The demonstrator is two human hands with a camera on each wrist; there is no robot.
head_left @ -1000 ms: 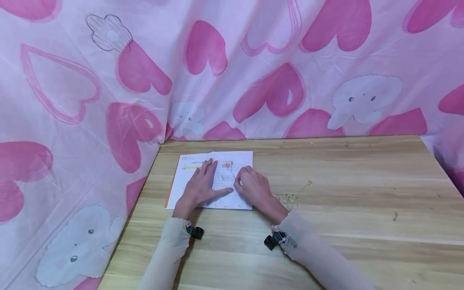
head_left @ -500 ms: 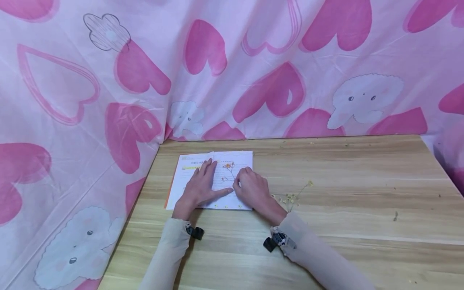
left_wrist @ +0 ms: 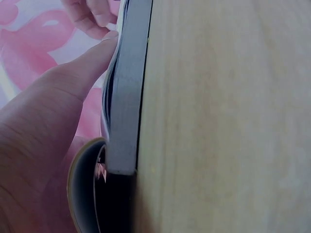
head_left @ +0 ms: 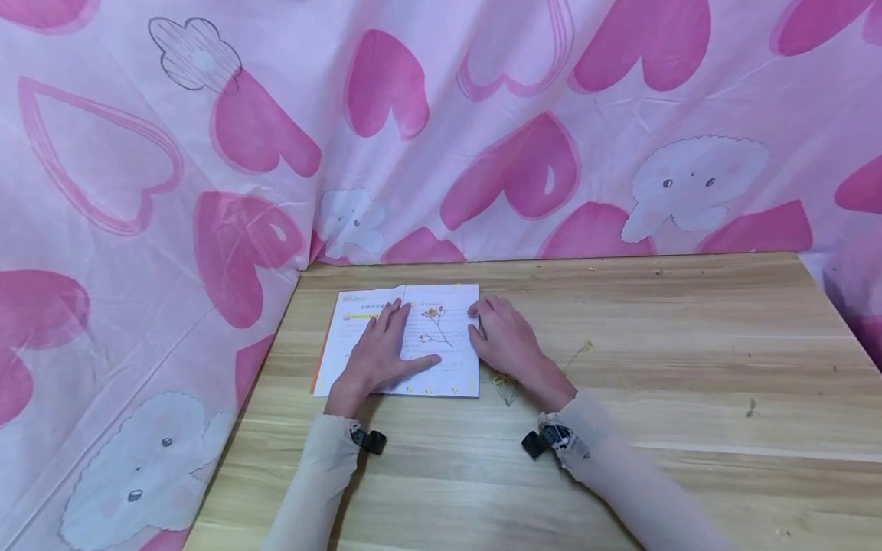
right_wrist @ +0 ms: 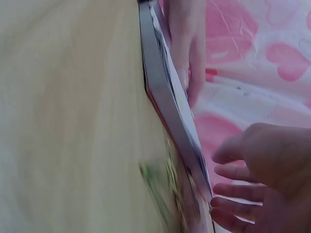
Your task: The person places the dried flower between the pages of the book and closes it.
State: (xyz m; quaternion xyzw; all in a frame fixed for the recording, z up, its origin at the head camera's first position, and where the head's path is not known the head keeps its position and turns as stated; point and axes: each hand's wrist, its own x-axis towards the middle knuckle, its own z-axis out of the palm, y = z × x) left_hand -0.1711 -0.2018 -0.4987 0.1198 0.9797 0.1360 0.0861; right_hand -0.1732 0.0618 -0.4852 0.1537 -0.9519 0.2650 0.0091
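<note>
Head: open book (head_left: 451,376) on desk (head_left: 689,344), orange sprig (head_left: 437,327) on right-hand page. Left grip (head_left: 379,348) released, flat over the fold, thumb out across the right page; sprig sits just right of its fingers, above the thumb. Right grip (head_left: 506,337) released too, fingers loosely bent at book's right edge, so sprig is between the two. Yellow sprigs (head_left: 502,379) near right wrist.

Left wrist: thumb straight, tip at the page edge, right fingers past it.

Right wrist: fingers loose and parted by book edge, contact unclear; yellow sprigs blurred, beside the book.
</note>
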